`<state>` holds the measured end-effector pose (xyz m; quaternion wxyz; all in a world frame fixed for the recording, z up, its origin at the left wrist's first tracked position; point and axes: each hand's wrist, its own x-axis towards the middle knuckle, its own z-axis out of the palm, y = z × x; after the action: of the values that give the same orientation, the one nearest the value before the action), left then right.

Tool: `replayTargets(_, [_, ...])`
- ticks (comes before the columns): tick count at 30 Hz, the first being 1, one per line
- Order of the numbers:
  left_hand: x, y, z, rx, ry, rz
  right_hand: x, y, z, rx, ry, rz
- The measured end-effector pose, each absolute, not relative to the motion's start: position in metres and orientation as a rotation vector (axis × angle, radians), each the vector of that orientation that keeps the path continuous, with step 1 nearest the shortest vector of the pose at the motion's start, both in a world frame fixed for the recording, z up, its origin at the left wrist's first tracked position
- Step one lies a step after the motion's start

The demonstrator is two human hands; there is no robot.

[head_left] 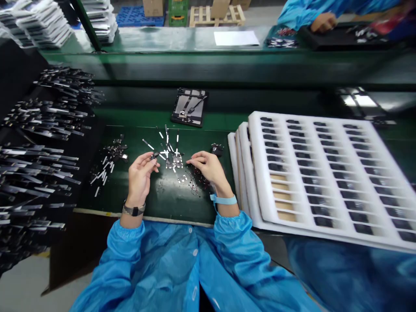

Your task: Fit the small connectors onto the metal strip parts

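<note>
Green metal shelf (162,41) spans a workshop behind a green bench (169,203), with a blue pallet (130,16), a crate (178,8) and a wooden pallet (198,18) on the floor beyond. On my remote feed, a person in blue sleeves (125,242) works bare-handed over the bench. I see the left hand (140,177), a watch (134,210) on its wrist, pinching a small part (154,156) between thumb and fingertips. The right hand (209,169), a blue strap (225,199) at its wrist, has thumb and fingers drawn close together; I cannot tell whether anything is held between them. Boards (174,161) lie on the bench between the hands, white strips (177,143) fanning out from them. Wires (199,181) lie loose just under the right hand, and a pile (115,151) of pieces spreads left of the left hand. Beyond the boards rests a black-framed panel (191,107). Left of frame, I have rows of flat strips (39,169) jutting from a dark rack; at right, stacked foam trays (261,160) hold dark pieces in columns. On the shelf, white stacks (42,24) stand at left, a paper sheet (236,38) lies mid-shelf, and a co-worker's hand (323,21) is at a black tray (312,40).
</note>
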<state>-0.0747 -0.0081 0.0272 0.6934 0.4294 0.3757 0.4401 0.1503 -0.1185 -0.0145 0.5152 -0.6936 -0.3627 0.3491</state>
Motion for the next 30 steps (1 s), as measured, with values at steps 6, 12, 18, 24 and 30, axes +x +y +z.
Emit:
replayTargets(6, [-0.067,-0.01,0.028,0.946,0.832,0.989,0.15,-0.117,-0.016,-1.605,-0.797,0.893])
replayTargets(12, [-0.059,-0.011,0.024,0.987,0.814,0.978,0.15,-0.117,-0.012,-1.598,-0.813,0.874])
replayTargets(18, [-0.049,-0.019,0.022,1.019,0.854,1.01,0.145,-0.118,-0.004,-1.536,-0.87,0.91])
replayTargets(24, [-0.031,-0.031,0.012,1.084,0.872,1.019,0.135,-0.121,0.008,-1.472,-0.96,1.001])
replayTargets(30, [-0.022,-0.037,0.008,1.047,0.821,0.945,0.125,-0.12,0.013,-1.362,-0.988,1.14])
